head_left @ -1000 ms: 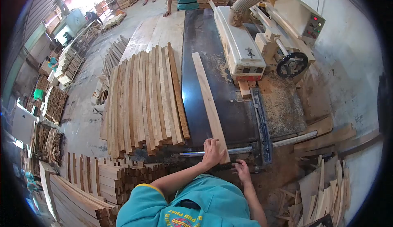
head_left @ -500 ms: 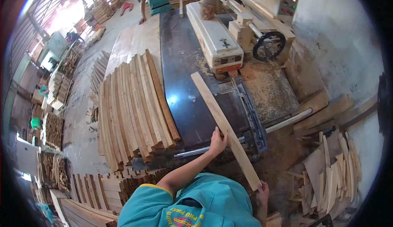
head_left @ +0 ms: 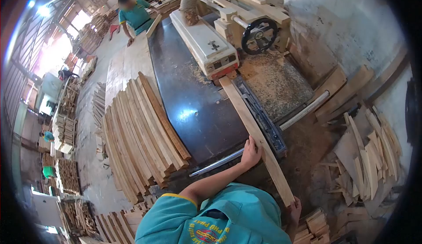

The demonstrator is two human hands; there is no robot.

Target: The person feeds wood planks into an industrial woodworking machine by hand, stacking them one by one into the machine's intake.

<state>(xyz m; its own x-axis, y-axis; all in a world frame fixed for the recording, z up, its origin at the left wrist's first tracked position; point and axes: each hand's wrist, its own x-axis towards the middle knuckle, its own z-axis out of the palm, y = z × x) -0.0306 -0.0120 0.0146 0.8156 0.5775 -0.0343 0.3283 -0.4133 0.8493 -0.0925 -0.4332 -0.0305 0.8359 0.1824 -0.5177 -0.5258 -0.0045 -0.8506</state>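
Observation:
A long pale wooden board lies lengthwise over the dark machine table, close along a dark metal guide. Its far end sits just before the front of the cream machine housing. My left hand grips the board's left edge near the middle. At the near end, my right hand holds the board, with some of its fingers hidden. The blade, if there is one, cannot be seen.
Several boards lie in a row left of the table. Beyond it stands a co-worker with a piece of wood. A black handwheel and sawdust are at right, offcuts on the floor.
The board has swung into line with the metal guide, and its far end has come close to the housing. Both hands still hold it. The camera view has turned slightly.

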